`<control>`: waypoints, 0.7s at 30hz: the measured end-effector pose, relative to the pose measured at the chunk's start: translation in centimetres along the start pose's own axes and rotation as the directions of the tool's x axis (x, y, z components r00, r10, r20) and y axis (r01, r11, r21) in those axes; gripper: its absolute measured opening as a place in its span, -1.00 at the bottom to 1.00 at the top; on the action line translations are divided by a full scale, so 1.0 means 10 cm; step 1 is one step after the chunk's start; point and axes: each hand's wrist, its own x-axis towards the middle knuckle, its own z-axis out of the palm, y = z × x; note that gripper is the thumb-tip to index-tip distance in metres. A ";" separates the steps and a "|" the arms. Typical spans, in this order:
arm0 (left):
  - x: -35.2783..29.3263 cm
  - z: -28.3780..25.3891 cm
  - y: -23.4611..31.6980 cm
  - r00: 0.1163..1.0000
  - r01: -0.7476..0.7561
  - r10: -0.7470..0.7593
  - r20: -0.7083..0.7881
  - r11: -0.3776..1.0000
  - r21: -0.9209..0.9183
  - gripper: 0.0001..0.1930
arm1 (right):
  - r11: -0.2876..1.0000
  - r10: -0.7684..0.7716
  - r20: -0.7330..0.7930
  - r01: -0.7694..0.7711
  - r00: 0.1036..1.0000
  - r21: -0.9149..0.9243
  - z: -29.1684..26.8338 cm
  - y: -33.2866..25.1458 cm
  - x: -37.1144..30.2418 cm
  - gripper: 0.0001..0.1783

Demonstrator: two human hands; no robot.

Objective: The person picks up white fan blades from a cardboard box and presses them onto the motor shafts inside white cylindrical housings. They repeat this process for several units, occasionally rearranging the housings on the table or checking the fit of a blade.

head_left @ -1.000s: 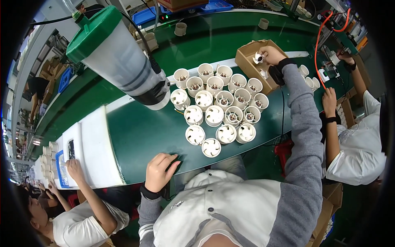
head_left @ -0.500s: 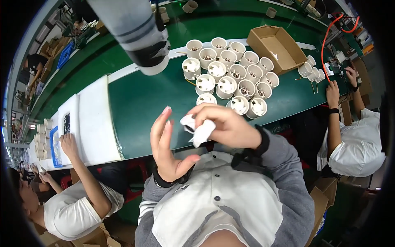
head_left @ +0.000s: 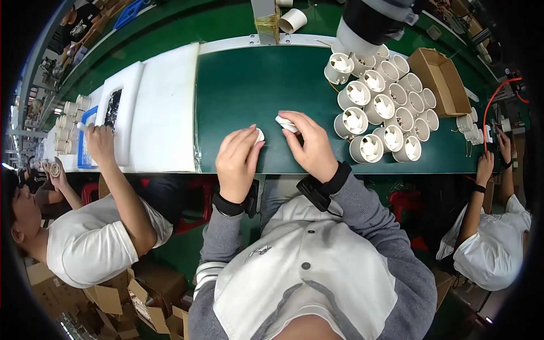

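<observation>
My left hand (head_left: 238,158) is low over the green bench top, its fingers curled round a small white piece (head_left: 260,136) with a curved edge. Most of that piece is hidden by the fingers. A short gap to the right, my right hand (head_left: 311,147) pinches a white fan impeller (head_left: 287,123) between thumb and fingers, only part of it showing. Right of this hand stand several white cup-shaped housings (head_left: 363,148) in a close group. The nearer ones have white fan impellers (head_left: 391,136) inside; in others, small wires and parts show.
An open cardboard box (head_left: 439,82) sits behind the housings. A dark cylindrical device with a pale end (head_left: 368,28) hangs above them. White foam sheets (head_left: 167,113) cover the bench at left. Co-workers sit on both sides, one hand (head_left: 100,144) near a blue tray (head_left: 86,141).
The view has swung, so the housings appear farther right. My left hand, spread and empty before, now closes round a white piece. My right hand has turned and lowered toward the bench, still holding the impeller.
</observation>
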 end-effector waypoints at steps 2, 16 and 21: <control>-0.01 0.07 -0.01 0.987 -0.138 0.133 0.086 0.989 0.054 -0.75 | 0.987 -0.101 -0.020 0.097 0.995 -0.125 -0.02 0.03 -0.03 -0.69; 0.30 -0.13 0.04 0.928 -0.093 0.031 0.372 0.985 0.149 -0.80 | 0.915 -0.001 0.106 0.044 0.994 -0.402 -0.21 -0.07 0.03 -0.79; 0.42 -0.11 0.14 0.871 -0.237 0.068 0.487 0.926 0.294 -0.87 | 0.904 0.109 0.217 -0.006 0.970 -0.428 -0.27 -0.09 0.00 -0.81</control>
